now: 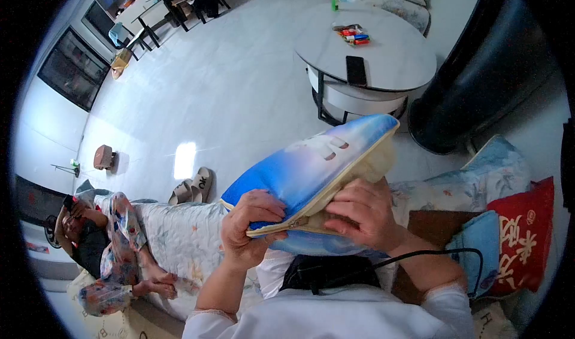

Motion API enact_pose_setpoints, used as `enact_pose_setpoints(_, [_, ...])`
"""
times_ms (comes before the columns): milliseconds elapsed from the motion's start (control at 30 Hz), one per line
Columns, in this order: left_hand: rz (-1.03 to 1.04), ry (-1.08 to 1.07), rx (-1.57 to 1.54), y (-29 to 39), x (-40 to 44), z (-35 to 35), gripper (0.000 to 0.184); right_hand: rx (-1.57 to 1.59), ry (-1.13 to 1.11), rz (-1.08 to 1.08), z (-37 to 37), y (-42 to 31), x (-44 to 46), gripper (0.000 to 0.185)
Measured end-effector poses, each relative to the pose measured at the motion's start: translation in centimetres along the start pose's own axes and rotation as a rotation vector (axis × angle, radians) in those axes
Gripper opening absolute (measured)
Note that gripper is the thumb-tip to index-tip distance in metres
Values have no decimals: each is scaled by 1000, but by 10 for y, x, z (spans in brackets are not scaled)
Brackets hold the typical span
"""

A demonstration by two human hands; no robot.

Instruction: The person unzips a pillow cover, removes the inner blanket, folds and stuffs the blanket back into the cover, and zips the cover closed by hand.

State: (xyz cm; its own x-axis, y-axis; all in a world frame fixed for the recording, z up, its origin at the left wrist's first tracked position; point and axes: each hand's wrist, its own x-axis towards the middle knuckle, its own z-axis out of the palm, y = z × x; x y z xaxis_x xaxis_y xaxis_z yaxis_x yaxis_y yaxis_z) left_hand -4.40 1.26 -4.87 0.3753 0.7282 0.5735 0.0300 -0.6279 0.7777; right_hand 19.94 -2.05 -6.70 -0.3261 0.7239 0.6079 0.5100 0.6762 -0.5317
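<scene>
A blue and white printed cushion (311, 159) with a yellow-piped edge is held up above my lap. Its zipped side gapes partly, and fluffy cream material (374, 165) shows inside. My left hand (250, 225) is closed on the cushion's lower left corner, thumb beneath and fingers over the blue cover, near the zip's metal end. At the opening, my right hand (365, 213) has its curled fingers against the cream material and the zipped edge; some fingertips are hidden.
A black cable (431, 253) runs past my right forearm. On my right are a red cushion (527, 237) and a folded blue cloth (479, 243). Another person (102, 249) reclines on the left. Ahead, a round table (395, 45) bears a phone (356, 70); slippers (193, 186) lie on the floor.
</scene>
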Motion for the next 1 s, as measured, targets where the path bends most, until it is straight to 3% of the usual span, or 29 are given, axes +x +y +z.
enact_pose_setpoints(67, [4,-5,-2,0,1,5,27,188,12,71,0,-8,8,29])
enact_pose_setpoints(300, [-3,6,33,1,-3,7,30,414,-26,249,11,-35,21,18])
enact_pose_setpoints(500, [27,-21,78,5,1,11,32,394,18,219,7,-40,27,13])
enact_pose_setpoints(600, [44,8,93,4,-1,18,32,370,-37,360,3,-47,29,15])
enact_pose_setpoints(667, [53,29,103,5,-2,21,31,143,-4,221,3,-48,29,15])
enact_pose_setpoints(800, [76,64,155,11,3,26,31,-5,43,186,-4,-51,28,15])
enact_pose_setpoints(900, [64,66,175,16,7,30,31,-31,71,212,-9,-44,20,15])
enact_pose_setpoints(1000, [87,74,181,18,11,32,31,51,21,374,-15,-36,9,11])
